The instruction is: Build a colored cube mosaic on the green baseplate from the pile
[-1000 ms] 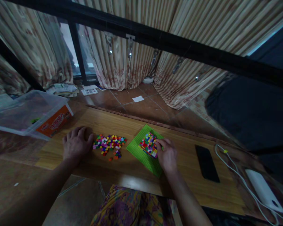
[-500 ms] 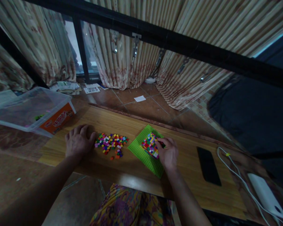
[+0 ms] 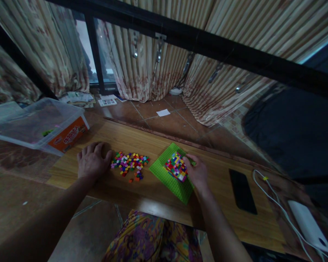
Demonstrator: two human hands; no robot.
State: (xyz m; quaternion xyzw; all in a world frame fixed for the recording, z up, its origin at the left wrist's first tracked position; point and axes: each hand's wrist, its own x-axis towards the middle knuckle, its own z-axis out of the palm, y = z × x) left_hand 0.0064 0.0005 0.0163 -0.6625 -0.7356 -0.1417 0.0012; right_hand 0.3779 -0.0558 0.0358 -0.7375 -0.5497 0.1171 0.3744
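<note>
Bricks [image 3: 129, 163] in many colours lie loose in a small heap on the table [image 3: 224, 214], just left of the green baseplate [image 3: 164, 174]. The left hand [image 3: 93, 162] rests flat on the table left of that heap, palm down, fingers spread and lax, its thumb almost touching the nearest bricks; it grips nothing. The right hand [image 3: 198, 173] sits at the baseplate's right edge, fingers curled toward the block of joined bricks [image 3: 176, 166] that stands on the plate. Its fingertips meet the block's far right corner; whether a single brick is pinched between them cannot be told. The baseplate lies turned at an angle, one corner pointing toward the table's far edge.

Right of the baseplate, well apart, a dark phone [image 3: 242, 191] lies flat. Farther right a white cable [image 3: 273, 202] runs across the table to a white device [image 3: 307, 225]. Left of the baseplate, beyond the left hand, a clear plastic box [image 3: 30, 125] with an orange label sits at the table's far left corner. Behind the table hang striped curtains [image 3: 153, 62]. A patterned cloth [image 3: 153, 238] covers the person's lap below the baseplate.
</note>
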